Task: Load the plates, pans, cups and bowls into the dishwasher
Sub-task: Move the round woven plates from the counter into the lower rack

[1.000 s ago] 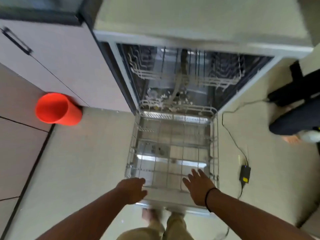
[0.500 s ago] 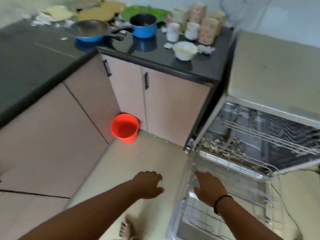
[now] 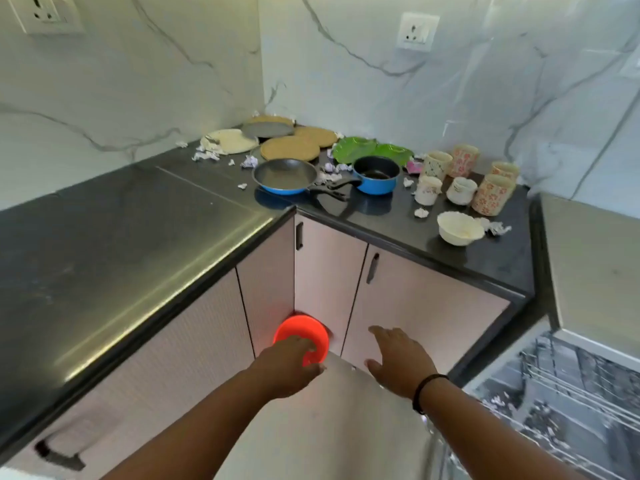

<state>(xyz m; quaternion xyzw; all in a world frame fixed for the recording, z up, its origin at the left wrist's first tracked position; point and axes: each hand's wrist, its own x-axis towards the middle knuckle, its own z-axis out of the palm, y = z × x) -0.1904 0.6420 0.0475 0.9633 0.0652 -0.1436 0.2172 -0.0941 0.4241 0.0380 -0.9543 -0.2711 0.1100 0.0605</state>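
On the black counter stand a blue frying pan (image 3: 284,175), a blue saucepan (image 3: 375,174), several round plates (image 3: 289,148), green plates (image 3: 356,149), several patterned cups (image 3: 463,177) and a white bowl (image 3: 459,227). The open dishwasher (image 3: 568,403) with its wire racks is at the lower right. My left hand (image 3: 289,365) hangs in the air in front of the cabinets, fingers loosely curled, holding nothing. My right hand (image 3: 398,358) is spread open, also empty, left of the dishwasher.
A red bucket (image 3: 301,336) stands on the floor in the cabinet corner, partly behind my left hand. Crumpled paper scraps (image 3: 204,155) lie among the dishes. Cabinet doors (image 3: 408,306) run under the counter. Wall sockets are above.
The view has swung up and left from the dishwasher rack to the counter. Both hands have left the rack and now hover in front of the cabinets.
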